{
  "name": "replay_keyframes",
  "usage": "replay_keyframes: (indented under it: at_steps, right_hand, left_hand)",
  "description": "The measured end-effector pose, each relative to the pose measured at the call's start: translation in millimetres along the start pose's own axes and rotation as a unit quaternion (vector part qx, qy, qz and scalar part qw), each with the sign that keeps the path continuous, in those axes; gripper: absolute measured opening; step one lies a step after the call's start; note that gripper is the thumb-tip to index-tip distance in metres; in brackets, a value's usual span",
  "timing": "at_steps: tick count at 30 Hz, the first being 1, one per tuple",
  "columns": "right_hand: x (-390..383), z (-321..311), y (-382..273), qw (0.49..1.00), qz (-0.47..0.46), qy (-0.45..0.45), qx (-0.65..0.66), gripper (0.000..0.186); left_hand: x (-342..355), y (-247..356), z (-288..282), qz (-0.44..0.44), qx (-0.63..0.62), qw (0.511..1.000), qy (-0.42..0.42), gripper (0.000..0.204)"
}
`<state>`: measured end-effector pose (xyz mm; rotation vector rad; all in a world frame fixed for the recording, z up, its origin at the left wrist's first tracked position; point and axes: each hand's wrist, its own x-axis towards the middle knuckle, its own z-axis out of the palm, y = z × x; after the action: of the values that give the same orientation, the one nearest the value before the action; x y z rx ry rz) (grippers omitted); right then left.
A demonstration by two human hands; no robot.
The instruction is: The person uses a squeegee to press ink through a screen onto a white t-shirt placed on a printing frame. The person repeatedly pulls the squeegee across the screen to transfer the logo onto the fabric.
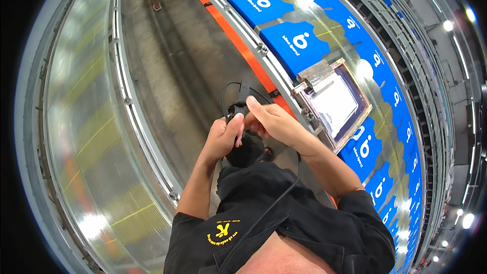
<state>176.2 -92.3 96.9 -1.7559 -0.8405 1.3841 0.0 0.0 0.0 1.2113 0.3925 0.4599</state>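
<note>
Mid-frame, I'm watching a black corded device point(237, 108).
Left hand point(221, 137) and right hand point(273, 121), curled, are gripping it; at right, a brown-rimmed rectangular frame point(358, 84) is enclosing a white panel point(335, 102).

On the nearest blue panel point(276, 53) of the right-hand tabletop point(332, 33), a large white mark point(300, 40), shaped like a rounded letter with a dot above it, is printed, and a short slanting line of white lettering point(290, 45) is set beneath it. The same mark and line are repeated on the blue panels farther up and lower down that row. Smaller white marks point(377, 60) of the same shape are seen along the tabletop's far side, where the fine lettering cannot be made out. On the black shirt point(309, 203), a yellow letter-like emblem point(222, 230) is shown upside down, edged by a curved line of yellow lettering point(223, 241).
</note>
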Motion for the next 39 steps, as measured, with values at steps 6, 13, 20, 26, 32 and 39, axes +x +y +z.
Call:
replay_keyframes:
  at_steps: [6, 13, 20, 26, 32, 39]
  right_hand:
    - [24, -1, 14, 0.989, -0.067, 0.03, 0.131, 0.035]
    - [-27, -105, 62, 0.915, -0.075, 0.205, -0.34, 0.022]
    - [-1, 9, 102, 0.992, -0.018, -0.023, -0.127, 0.052]
    - [71, 56, 95, 0.956, 0.045, -0.003, 0.291, 0.04]
    - [67, 88, 67, 0.954, -0.007, 0.056, 0.293, 0.025]
    - [66, 104, 75, 0.981, -0.08, 0.044, 0.172, 0.025]
  left_hand:
    - [4, -23, -1, -0.02, -0.032, 0.999, 0.015, 0.056]
    - [-15, -46, -25, 0.015, -0.161, 0.984, 0.078, 0.056]
    - [-16, -64, -27, -0.02, -0.065, 0.995, 0.078, 0.053]
    - [-23, -92, -23, -0.024, -0.001, 0.999, 0.039, 0.051]
    - [-31, -129, -27, 0.049, -0.154, 0.975, 0.156, 0.051]
    - [-39, -135, -52, 0.132, -0.233, 0.894, 0.359, 0.03]
